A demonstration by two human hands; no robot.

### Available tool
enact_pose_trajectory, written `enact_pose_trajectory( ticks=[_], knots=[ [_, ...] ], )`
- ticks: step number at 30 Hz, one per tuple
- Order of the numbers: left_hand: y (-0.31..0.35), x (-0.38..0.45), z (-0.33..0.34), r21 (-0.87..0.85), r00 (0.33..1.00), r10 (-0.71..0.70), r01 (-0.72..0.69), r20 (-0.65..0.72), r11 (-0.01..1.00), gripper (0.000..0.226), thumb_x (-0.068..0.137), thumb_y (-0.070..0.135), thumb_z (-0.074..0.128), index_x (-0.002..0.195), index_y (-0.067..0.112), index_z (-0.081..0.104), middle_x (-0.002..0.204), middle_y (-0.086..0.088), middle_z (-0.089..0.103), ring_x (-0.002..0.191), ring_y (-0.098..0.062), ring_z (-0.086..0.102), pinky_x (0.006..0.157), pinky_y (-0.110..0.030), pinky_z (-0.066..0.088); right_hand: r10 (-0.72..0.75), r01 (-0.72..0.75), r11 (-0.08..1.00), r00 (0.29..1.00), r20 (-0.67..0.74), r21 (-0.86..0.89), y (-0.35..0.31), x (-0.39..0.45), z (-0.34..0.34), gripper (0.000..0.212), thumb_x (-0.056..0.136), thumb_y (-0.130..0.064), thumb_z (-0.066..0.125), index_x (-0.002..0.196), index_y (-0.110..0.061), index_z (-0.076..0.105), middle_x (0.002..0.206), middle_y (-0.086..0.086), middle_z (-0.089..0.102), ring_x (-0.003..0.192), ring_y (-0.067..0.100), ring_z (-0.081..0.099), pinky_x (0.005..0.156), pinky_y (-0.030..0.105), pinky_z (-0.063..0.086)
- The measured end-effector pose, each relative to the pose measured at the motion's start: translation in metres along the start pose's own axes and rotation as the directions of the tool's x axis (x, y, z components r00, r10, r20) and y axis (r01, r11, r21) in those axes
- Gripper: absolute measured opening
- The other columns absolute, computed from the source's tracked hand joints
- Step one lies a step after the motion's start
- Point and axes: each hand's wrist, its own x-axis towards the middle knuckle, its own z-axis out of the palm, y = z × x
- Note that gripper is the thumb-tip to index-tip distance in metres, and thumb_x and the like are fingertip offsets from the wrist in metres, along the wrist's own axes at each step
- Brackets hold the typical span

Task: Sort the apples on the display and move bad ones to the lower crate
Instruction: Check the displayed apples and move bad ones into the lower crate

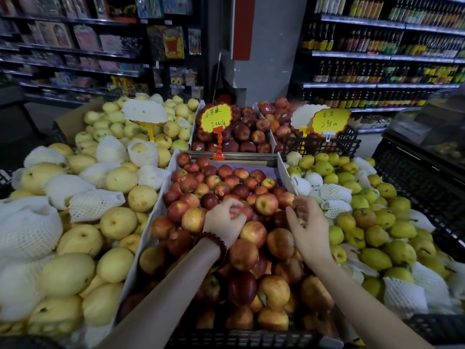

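Pears [118,222] lay at your far left, many in white foam nets [93,205], because soft fruit bruises easily in a pile; they were not part of your work. Next to them, between two white dividers [156,210], the apples [254,233] were heaped in the middle bin, sloping down toward you. I judged the slope was there so a customer sees every fruit, and it also let you check many skins at once.

Your left hand [224,220], with a bead bracelet [214,241] on the wrist, rested on the heap with its fingers curled down around one red apple [241,211]. They seemed closed on it, probably to turn it and look for a bad spot, but the palm hid how tight the hold was.

Your right hand [308,227] hovered above the apples near the right divider with its fingers spread apart, holding nothing, perhaps ready to take the next fruit.

Green pears [375,233] filled the bin at the right. The lower crate for bad apples I could not identify with certainty; only a black rim [241,338] showed at the bottom edge.
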Motion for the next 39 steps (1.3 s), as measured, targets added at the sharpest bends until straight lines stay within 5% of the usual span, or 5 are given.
enact_pose_trajectory(
  ticks=[7, 15, 24, 30, 39],
  knots=[
    [0.015, -0.086, 0.022, -0.301, 1.000, -0.015, 0.020, 0.019, 0.953, 0.013, 0.088, 0.017, 0.059, 0.096, 0.019, 0.068, 0.087, 0.000, 0.069, 0.072, -0.010, 0.064, 0.062, -0.014, 0.051, 0.067, -0.076, 0.941, 0.997, 0.041, 0.330, -0.006, -0.072, -0.032, 0.011, 0.092, -0.016, 0.061, 0.101, -0.019, 0.063, 0.082, 0.001, 0.065, 0.077, 0.012, 0.062, 0.070, 0.029, 0.049],
    [-0.064, -0.230, 0.102, -0.479, 0.985, 0.001, 0.083, 0.173, 0.874, 0.010, 0.085, 0.031, 0.061, 0.087, 0.031, 0.071, 0.089, 0.008, 0.073, 0.087, -0.005, 0.068, 0.083, -0.028, 0.056, 0.040, -0.120, 0.855, 0.985, 0.168, 0.505, 0.084, -0.223, -0.047, 0.009, 0.091, -0.018, 0.059, 0.096, -0.015, 0.066, 0.085, 0.019, 0.063, 0.072, 0.013, 0.059, 0.062, 0.019, 0.048],
    [-0.241, -0.289, 0.232, -0.263, 0.947, -0.168, 0.241, 0.273, 0.934, 0.012, 0.085, 0.022, 0.062, 0.086, 0.028, 0.072, 0.090, 0.006, 0.071, 0.087, -0.005, 0.065, 0.075, -0.014, 0.049, 0.109, -0.250, 0.875, 0.937, 0.332, 0.415, 0.246, -0.353, 0.019, 0.005, 0.091, -0.019, 0.064, 0.089, -0.014, 0.066, 0.078, 0.023, 0.057, 0.070, 0.033, 0.057, 0.063, 0.045, 0.047],
    [-0.370, -0.297, 0.316, -0.179, 0.909, -0.323, 0.375, 0.263, 0.910, 0.020, 0.070, 0.028, 0.056, 0.080, 0.027, 0.073, 0.072, -0.008, 0.064, 0.069, -0.023, 0.058, 0.064, -0.032, 0.045, 0.148, -0.271, 0.885, 0.935, 0.323, 0.379, 0.369, -0.405, 0.081, 0.012, 0.090, -0.009, 0.064, 0.082, -0.018, 0.066, 0.078, 0.020, 0.064, 0.063, 0.012, 0.056, 0.056, 0.018, 0.043],
    [-0.422, -0.300, 0.397, 0.039, 0.892, -0.260, 0.264, 0.371, 0.964, 0.019, 0.076, 0.020, 0.060, 0.093, 0.021, 0.068, 0.064, 0.008, 0.057, 0.066, -0.010, 0.055, 0.054, -0.011, 0.040, 0.270, -0.338, 0.907, 0.925, 0.268, 0.250, 0.450, -0.436, 0.106, 0.005, 0.078, -0.032, 0.064, 0.081, -0.028, 0.066, 0.071, 0.002, 0.067, 0.071, 0.028, 0.064, 0.071, 0.050, 0.054]
  ],
)
